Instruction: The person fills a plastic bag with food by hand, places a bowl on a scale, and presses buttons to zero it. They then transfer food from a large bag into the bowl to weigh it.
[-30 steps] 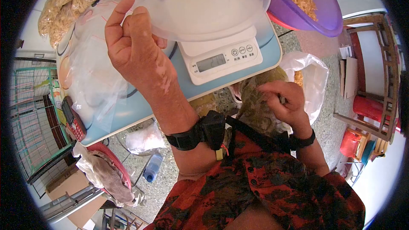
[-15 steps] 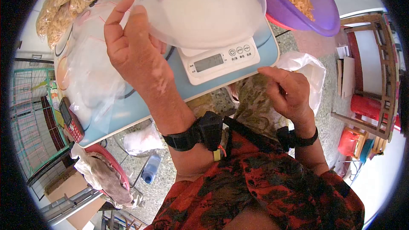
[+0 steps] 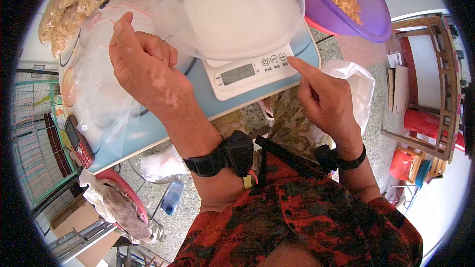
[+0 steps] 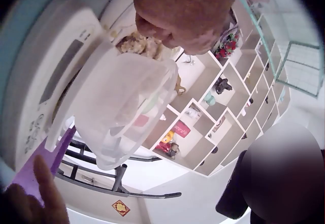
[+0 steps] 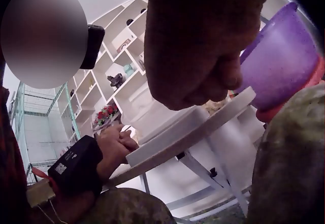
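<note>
A white digital kitchen scale (image 3: 247, 75) sits at the table's near edge, with faint digits on its grey display. On it stands a translucent plastic tub (image 3: 230, 52). My right hand (image 3: 329, 96) reaches in from the right. Its index finger is extended, the tip right at the rightmost button, while the other fingers curl in. To the left of the tub, over the clear plastic bags (image 3: 106, 89), hovers my left hand (image 3: 148, 66) with loosely bent fingers and nothing in them.
Behind the scale at right is a purple basin (image 3: 366, 22) of dry yellowish pieces. Filled bags (image 3: 81, 2) lie at the far left. A red and black phone (image 3: 79, 141) rests on the table's left corner. White shelves (image 4: 218, 125) stand beyond the table.
My right hand has moved up from beside the table to the scale's buttons, its index finger stretching out. My left hand has shifted slightly left and lowered its raised fingers.
</note>
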`<action>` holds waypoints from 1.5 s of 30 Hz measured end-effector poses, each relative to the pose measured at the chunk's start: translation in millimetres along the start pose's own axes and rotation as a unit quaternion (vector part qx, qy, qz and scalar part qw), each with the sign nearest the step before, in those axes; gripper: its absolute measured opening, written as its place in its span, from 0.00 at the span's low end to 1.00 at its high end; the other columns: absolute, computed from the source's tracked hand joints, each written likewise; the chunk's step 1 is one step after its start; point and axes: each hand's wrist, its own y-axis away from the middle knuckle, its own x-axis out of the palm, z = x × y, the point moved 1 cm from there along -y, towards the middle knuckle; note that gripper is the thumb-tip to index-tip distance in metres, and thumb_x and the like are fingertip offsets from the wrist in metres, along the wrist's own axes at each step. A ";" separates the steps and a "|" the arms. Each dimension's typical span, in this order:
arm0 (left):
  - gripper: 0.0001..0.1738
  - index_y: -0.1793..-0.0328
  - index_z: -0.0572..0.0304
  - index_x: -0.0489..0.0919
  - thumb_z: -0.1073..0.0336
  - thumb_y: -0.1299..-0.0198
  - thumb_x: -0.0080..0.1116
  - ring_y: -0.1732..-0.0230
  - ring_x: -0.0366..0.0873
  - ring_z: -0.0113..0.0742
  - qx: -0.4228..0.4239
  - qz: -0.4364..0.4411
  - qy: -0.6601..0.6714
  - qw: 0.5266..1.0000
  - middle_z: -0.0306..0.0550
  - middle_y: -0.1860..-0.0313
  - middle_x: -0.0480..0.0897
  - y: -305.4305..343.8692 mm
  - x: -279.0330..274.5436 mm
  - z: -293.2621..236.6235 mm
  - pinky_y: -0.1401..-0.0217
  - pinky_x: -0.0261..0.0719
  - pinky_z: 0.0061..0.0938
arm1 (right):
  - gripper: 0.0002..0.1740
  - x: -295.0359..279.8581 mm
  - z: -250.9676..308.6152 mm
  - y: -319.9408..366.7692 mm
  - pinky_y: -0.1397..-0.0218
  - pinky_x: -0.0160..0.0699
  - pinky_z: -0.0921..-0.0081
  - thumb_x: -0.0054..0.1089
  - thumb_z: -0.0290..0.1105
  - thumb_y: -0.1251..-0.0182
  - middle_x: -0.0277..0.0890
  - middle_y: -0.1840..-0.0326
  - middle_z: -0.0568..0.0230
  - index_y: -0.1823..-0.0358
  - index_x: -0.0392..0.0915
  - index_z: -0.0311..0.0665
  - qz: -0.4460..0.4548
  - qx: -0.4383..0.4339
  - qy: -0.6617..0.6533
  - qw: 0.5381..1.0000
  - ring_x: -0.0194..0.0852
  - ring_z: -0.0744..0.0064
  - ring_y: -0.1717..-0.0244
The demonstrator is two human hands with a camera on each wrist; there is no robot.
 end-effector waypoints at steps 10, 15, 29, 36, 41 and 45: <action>0.20 0.51 0.62 0.81 0.52 0.34 0.56 0.84 0.50 0.17 -0.010 0.017 -0.016 1.000 0.28 0.83 0.57 -0.2 2.3 -1.0 0.82 0.46 0.19 | 0.31 2.3 3.9 -8.6 0.69 0.80 0.62 0.62 0.25 0.45 0.81 0.69 0.59 0.36 0.72 0.46 0.008 -0.037 0.039 0.999 0.82 0.58 0.70; 0.21 0.50 0.64 0.80 0.51 0.33 0.56 0.84 0.50 0.17 -0.012 0.021 -0.009 1.000 0.27 0.83 0.56 -1.5 0.9 2.1 0.82 0.46 0.19 | 0.26 0.6 14.0 -16.3 0.74 0.76 0.64 0.58 0.18 0.46 0.79 0.73 0.54 0.43 0.79 0.41 -0.026 -0.068 0.066 0.995 0.78 0.56 0.77; 0.20 0.52 0.62 0.81 0.51 0.33 0.57 0.84 0.51 0.17 -0.015 0.019 -0.013 1.000 0.27 0.84 0.56 -3.5 -1.8 2.7 0.82 0.47 0.19 | 0.17 -14.8 -2.5 -0.7 0.70 0.78 0.72 0.56 0.24 0.40 0.81 0.68 0.59 0.48 0.80 0.42 -0.072 0.087 -0.038 0.993 0.80 0.65 0.74; 0.18 0.54 0.59 0.82 0.51 0.35 0.58 0.84 0.52 0.17 -0.034 0.021 -0.008 0.999 0.27 0.83 0.57 -3.5 -2.4 2.0 0.82 0.47 0.18 | 0.06 -19.4 -106.9 77.0 0.66 0.78 0.68 0.55 0.27 0.35 0.81 0.68 0.50 0.62 0.80 0.36 0.006 0.226 -0.008 0.974 0.81 0.55 0.71; 0.18 0.53 0.60 0.81 0.52 0.33 0.57 0.84 0.52 0.18 -0.039 0.026 -0.018 0.999 0.27 0.83 0.57 -2.7 -3.6 3.3 0.82 0.48 0.18 | 0.09 38.7 -228.4 180.4 0.62 0.80 0.59 0.57 0.31 0.35 0.80 0.67 0.45 0.57 0.78 0.37 0.114 0.335 -0.034 0.935 0.81 0.44 0.66; 0.19 0.51 0.62 0.81 0.52 0.31 0.54 0.82 0.55 0.19 -0.023 0.033 -0.044 0.998 0.28 0.81 0.60 -0.6 -5.2 2.9 0.80 0.51 0.18 | 0.29 96.8 -286.5 208.9 0.28 0.62 0.59 0.58 0.30 0.37 0.67 0.34 0.42 0.33 0.65 0.42 0.131 0.257 0.022 0.957 0.63 0.49 0.31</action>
